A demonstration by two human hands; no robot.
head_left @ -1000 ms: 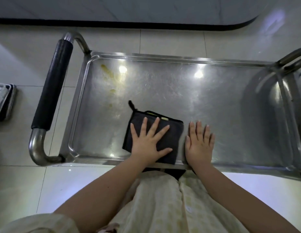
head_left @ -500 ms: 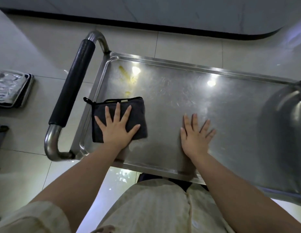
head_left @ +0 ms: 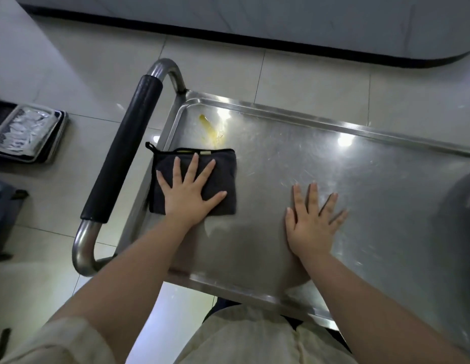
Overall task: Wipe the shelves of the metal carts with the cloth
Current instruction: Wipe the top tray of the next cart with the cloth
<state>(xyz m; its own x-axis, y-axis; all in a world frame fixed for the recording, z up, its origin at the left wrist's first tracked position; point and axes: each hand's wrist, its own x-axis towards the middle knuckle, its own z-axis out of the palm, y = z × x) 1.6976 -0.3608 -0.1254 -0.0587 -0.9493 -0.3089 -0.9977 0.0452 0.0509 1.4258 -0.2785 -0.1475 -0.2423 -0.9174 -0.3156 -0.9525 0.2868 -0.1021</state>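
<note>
The metal cart's top shelf fills the middle of the view, shiny and scratched. A folded dark grey cloth lies flat at the shelf's left end. My left hand presses on it with fingers spread and straight. A yellow smear marks the shelf just beyond the cloth, near the far left corner. My right hand lies flat on the bare metal to the right, fingers spread, holding nothing.
The cart's handle, a steel tube with a black grip, runs along the left end. A stack of metal trays sits on the tiled floor at far left. A dark-based counter stands beyond the cart.
My left hand has slid the cloth from the shelf's near middle to its left end and then farther away, closer to the yellow smear. My right hand stays flat on the shelf.
</note>
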